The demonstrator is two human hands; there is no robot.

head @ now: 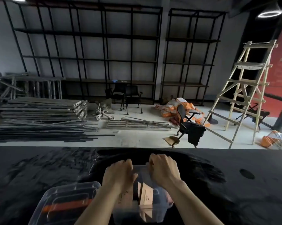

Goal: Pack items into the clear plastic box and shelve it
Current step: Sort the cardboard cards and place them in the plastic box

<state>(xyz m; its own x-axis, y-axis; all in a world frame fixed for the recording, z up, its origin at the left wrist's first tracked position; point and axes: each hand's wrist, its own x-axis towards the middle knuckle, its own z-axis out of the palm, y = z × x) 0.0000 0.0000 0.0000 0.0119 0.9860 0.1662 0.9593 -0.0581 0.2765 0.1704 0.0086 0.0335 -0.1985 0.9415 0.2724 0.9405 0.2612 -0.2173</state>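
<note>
Fingers (pixel 127 163) of both hands curl down over the far rim of the clear plastic box (pixel 159 207), gripping it; the left hand (pixel 120 173) and right hand (pixel 163 170) sit side by side, close but apart. One box stands at 6 o'clock on the dark table (pixel 39 169), holding brown cardboard items (pixel 146 194) whose number cannot be told. One clear lid (pixel 67 202) lies just beside the box at 7 o'clock, with an orange strip showing through it. Bare table surface spreads toward 9 and 3 o'clock, up to its far edge. Beyond, two black metal shelving units (pixel 88 46) line the wall at 12 o'clock. On the floor between stand three black chairs (pixel 188 124), one wooden ladder (pixel 244 90) at 2 o'clock, stacked timber (pixel 39 111) at 10 o'clock and orange sacks (pixel 174 106).
</note>
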